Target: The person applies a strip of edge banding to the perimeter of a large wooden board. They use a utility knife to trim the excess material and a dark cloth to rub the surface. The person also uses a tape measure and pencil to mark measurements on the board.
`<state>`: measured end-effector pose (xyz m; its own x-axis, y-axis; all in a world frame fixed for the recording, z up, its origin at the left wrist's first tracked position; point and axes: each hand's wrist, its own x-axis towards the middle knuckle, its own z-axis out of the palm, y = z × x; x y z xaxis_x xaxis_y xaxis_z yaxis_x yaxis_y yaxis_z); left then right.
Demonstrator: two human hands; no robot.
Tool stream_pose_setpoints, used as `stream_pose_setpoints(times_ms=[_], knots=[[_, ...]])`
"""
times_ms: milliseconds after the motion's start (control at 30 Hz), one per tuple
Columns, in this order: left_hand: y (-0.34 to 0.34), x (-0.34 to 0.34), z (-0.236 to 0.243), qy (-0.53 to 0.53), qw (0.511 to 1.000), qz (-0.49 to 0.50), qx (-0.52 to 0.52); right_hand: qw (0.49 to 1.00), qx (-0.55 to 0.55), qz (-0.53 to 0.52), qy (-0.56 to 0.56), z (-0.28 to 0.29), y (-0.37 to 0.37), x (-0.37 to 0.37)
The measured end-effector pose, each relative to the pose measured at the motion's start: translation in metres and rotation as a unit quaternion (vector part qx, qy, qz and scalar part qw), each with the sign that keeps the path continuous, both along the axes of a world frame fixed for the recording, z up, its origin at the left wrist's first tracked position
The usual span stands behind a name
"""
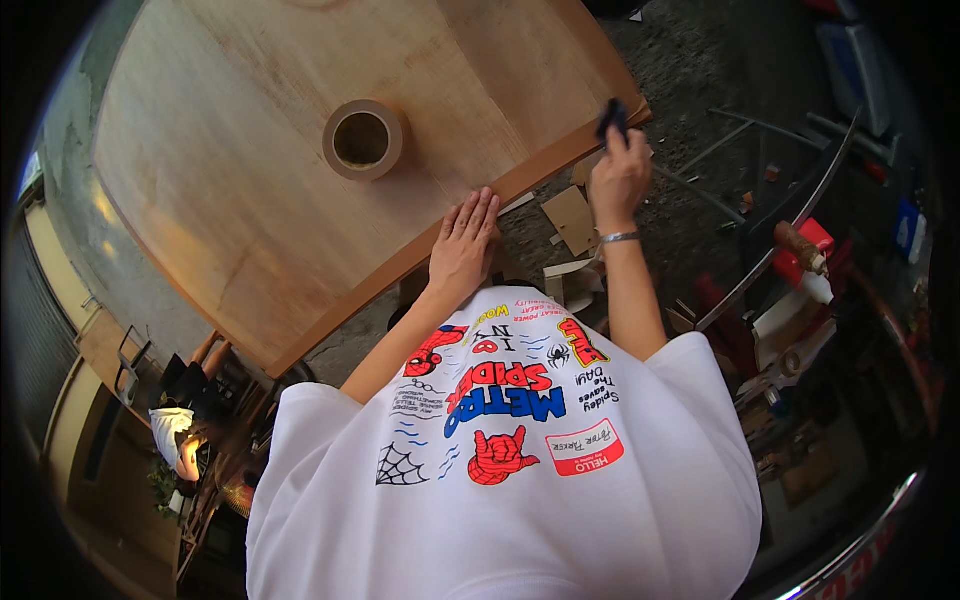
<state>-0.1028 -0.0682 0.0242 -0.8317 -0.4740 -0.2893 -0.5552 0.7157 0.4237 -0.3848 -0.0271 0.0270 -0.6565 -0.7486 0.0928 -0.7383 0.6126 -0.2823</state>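
The grip of the right hand (622,182) is curled round a dark tool (612,120), its exact kind hard to tell, at the near right corner of the wooden panel (250,180); whether its working face touches the wood cannot be told. The left hand (463,245) lies palm down on the panel's near edge, fingers straight and side by side, pinching nothing. Under its fingers runs a brown edge band (548,168), which follows the near edge up to that corner. Handling it well probably means keeping the left palm flat and firm as an anchor, with its fingertips out of the tool's path, while the right wrist holds the tool level and its pressure even. The corner seems to ask most care, since a tilted tool could nick it or lift the band. A roll of tape (397,140) lies on its side face, well in from the near edge, clear of both hands. Below the near edge, between the forearms, cardboard pieces (570,222) lie on the floor.
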Motion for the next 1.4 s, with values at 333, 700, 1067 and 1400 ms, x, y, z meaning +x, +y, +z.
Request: stream_pose_setpoints(times_ms=[333,700,1067,1400], knots=[[-0.003,-0.002,0.004,0.000,1.000,-0.002,-0.004,0.998,-0.034,-0.006,0.049,-0.022,0.006,-0.051],[-0.001,-0.001,0.000,0.036,0.999,0.004,0.003,0.997,-0.046,-0.063,0.016,-0.021,0.008,-0.031],[0.001,0.003,0.000,0.033,0.999,-0.004,0.006,0.974,-0.166,0.092,-0.122,0.045,-0.056,0.046],[-0.006,0.004,0.008,0.063,0.996,0.002,0.064,0.996,-0.090,0.016,-0.009,-0.010,0.003,-0.081]])
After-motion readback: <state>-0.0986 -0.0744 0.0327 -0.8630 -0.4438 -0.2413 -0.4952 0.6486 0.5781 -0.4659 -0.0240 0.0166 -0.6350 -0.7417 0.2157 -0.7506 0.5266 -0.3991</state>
